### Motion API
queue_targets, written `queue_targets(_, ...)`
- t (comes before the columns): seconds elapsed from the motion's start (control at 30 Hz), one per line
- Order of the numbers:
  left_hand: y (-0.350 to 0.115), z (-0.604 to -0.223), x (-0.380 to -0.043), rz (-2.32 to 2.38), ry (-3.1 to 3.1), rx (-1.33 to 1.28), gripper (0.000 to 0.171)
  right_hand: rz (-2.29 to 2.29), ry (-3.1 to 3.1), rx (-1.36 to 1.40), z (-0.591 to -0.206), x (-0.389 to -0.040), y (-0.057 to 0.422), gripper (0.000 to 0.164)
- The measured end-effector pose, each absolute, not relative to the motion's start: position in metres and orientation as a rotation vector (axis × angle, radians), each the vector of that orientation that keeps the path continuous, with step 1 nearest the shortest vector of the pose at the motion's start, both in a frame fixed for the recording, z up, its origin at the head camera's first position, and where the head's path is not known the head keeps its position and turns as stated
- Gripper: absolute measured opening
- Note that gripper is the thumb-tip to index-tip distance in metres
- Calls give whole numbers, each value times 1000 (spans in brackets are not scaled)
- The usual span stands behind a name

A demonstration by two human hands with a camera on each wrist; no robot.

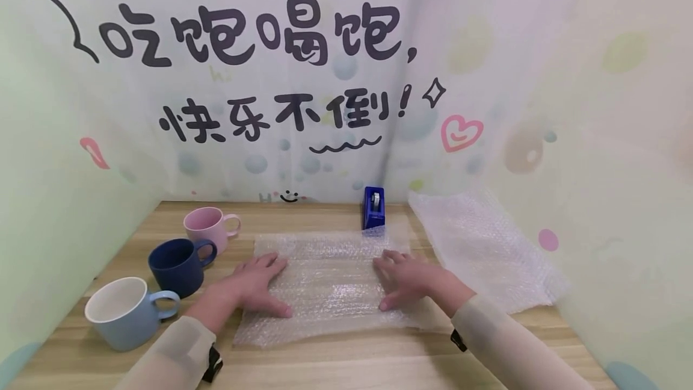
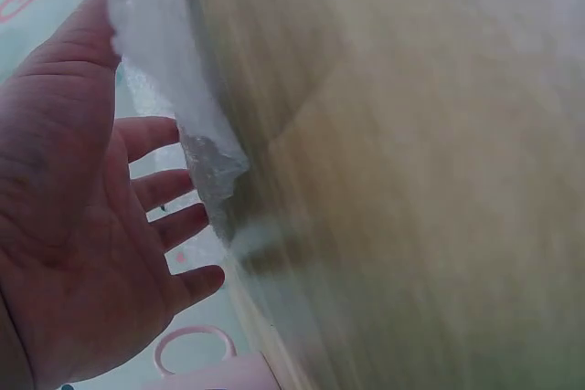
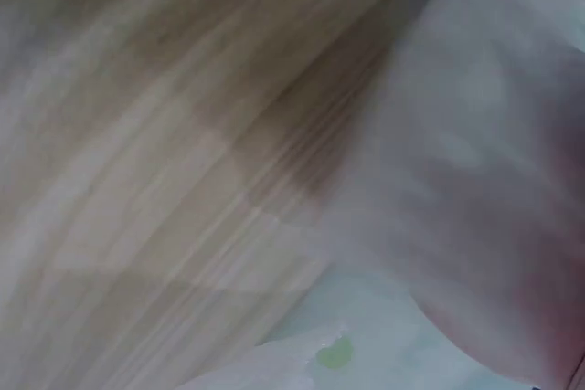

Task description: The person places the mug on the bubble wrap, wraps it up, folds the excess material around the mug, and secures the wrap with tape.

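Note:
A sheet of clear bubble wrap (image 1: pixel 330 284) lies on the wooden table between both hands. My left hand (image 1: pixel 257 284) rests on its left side, fingers spread. From the left wrist view, the left palm (image 2: pixel 73 216) and straight fingers show beside the edge of the bubble wrap (image 2: pixel 155 34). On the sheet's right side rests my right hand (image 1: pixel 406 278), its fingers extended and thumb apart. The right wrist view is blurred; there, bubble wrap (image 3: pixel 402 189) covers much of the right hand, so its fingers are hidden.
Left of the sheet stand a pink mug (image 1: pixel 206 227), a dark blue mug (image 1: pixel 175 269) and a light blue mug (image 1: pixel 124 318). A blue tape dispenser (image 1: pixel 373 212) stands behind the sheet. Another bubble wrap sheet (image 1: pixel 482 245) lies at the right, against the wall.

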State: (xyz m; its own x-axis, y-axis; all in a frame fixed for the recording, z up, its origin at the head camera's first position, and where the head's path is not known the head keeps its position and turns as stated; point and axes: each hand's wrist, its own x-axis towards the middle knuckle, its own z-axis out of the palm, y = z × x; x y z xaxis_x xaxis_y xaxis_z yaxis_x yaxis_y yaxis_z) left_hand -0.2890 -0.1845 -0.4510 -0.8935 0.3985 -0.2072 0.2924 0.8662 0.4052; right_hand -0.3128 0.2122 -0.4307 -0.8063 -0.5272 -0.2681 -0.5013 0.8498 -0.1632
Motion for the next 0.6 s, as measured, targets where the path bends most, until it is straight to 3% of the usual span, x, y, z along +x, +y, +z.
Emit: queue_targets(0.6,-188,-469,-296,599,2781,532,129,-252,2680,-670,-435,-319,210,104)
